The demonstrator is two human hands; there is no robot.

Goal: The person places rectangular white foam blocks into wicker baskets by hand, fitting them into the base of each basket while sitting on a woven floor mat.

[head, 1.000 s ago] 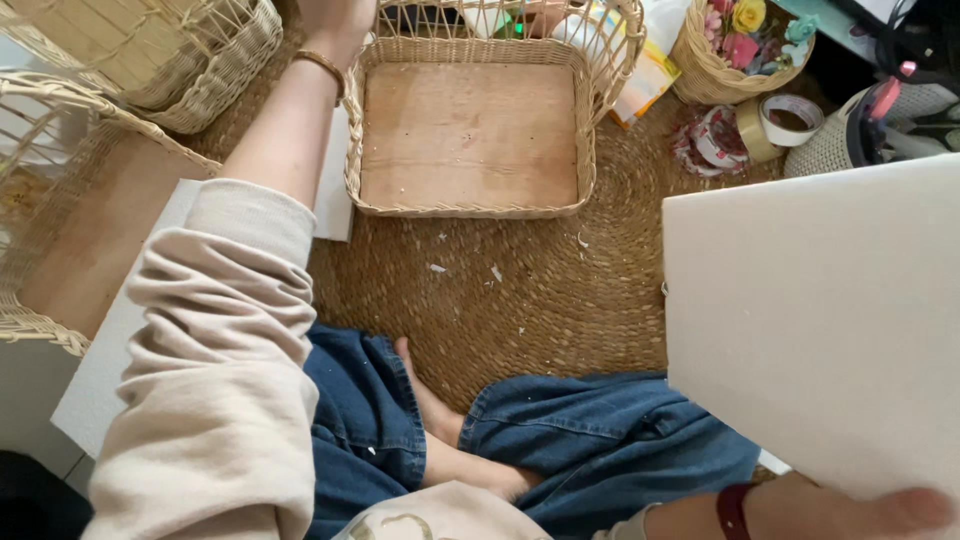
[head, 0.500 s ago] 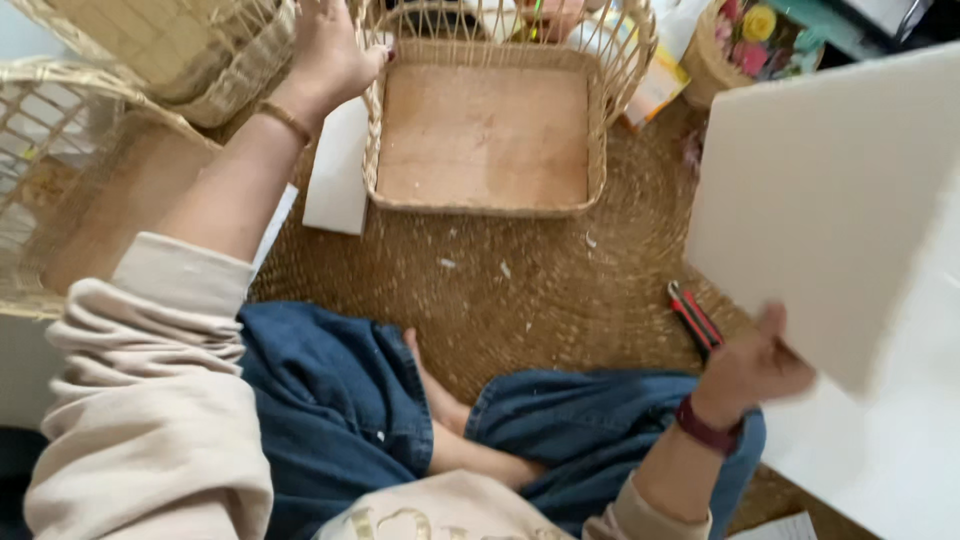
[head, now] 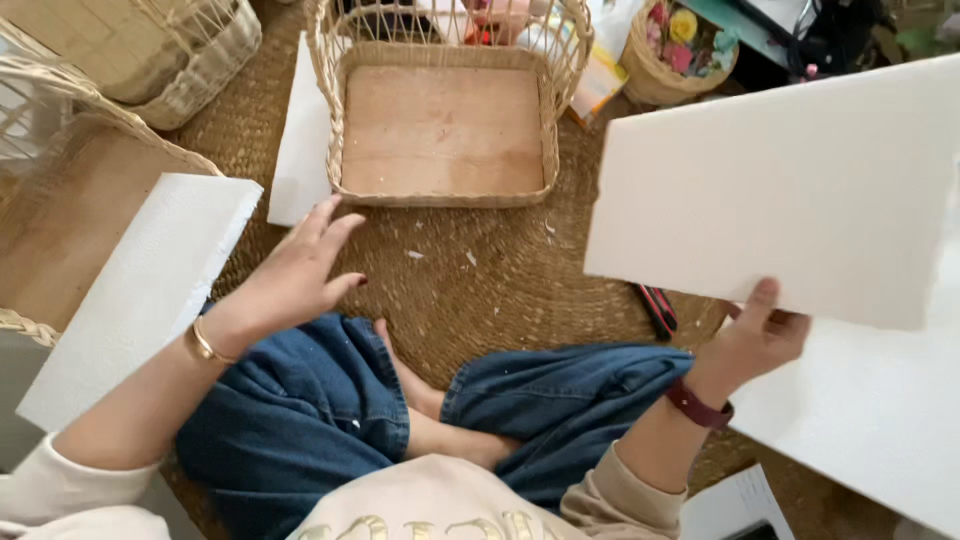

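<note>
- My right hand [head: 755, 335] is clamped on the lower edge of a large white foam board [head: 790, 190]: the thumb lies up against its near face, the other fingers are hidden behind it. The board is lifted clear of the mat and tilted, its upper right corner running out of view.
- A dark red band sits on my right wrist; the cream sleeve is pushed back.
- Under that hand, a second white foam sheet [head: 860, 430] lies flat along the right edge of the round woven mat [head: 480, 290].
- A red-and-black tool [head: 657, 310] lies on the mat just beside the lifted board's lower edge; its type I cannot tell.
- My left hand [head: 295, 275] is open, fingers spread apart, holding nothing. It hovers over the mat's left part, above my knee; whether it touches anything I cannot tell. A gold bangle is on that wrist.
- Just to the left of it, a long white foam slab [head: 140, 290] lies at the mat's left edge.
- Beyond the fingertips, a square wicker basket [head: 445, 195] with a wooden floor stands at the mat's far side, a further white sheet [head: 300, 150] touching its left wall.
- A small round basket of flowers [head: 680, 55] stands at the far right corner.
- More wicker baskets [head: 150, 60] stand at the far left.
</note>
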